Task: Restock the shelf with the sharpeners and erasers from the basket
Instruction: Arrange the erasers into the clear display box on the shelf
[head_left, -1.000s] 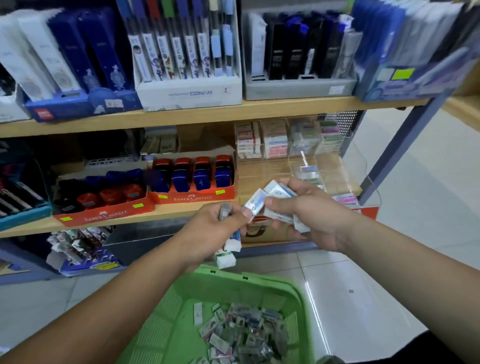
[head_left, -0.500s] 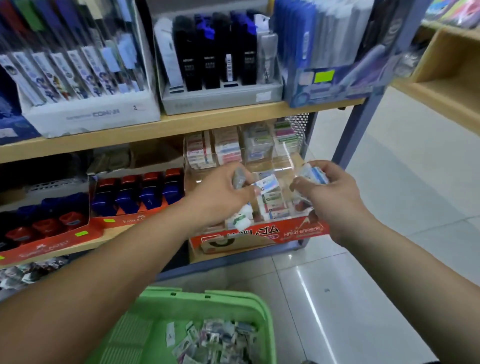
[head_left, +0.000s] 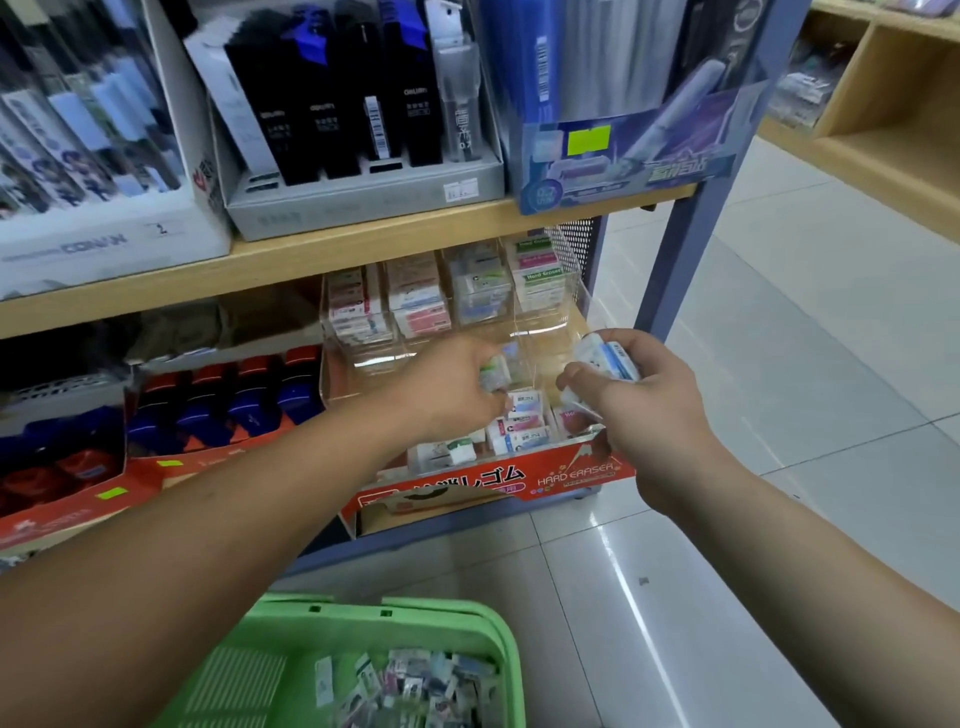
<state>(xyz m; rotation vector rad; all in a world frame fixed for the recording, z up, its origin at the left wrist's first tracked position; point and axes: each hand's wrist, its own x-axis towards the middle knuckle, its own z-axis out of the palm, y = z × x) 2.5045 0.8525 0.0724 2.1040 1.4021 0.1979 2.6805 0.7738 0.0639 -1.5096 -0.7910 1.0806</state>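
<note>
Head view: the left hand (head_left: 452, 389) pinches one eraser (head_left: 493, 371) over a clear tray (head_left: 550, 332) in the shelf (head_left: 363, 244). The right hand (head_left: 644, 410) grips several erasers (head_left: 610, 358) just beside it. A part-filled green basket (head_left: 498, 639) sits below.

l hand (head_left: 453, 387), r hand (head_left: 647, 415) fwd, curled

green plastic slatted basket (head_left: 506, 654): lowest in view, holds loose heap of small paper-sleeved erasers (head_left: 415, 686) | more erasers: stacked in clear bins (head_left: 540, 275) under pale wooden shelf board (head_left: 363, 244), some gripped | red-and-blue block sharpeners (head_left: 234, 400): rows, left of bins
</note>
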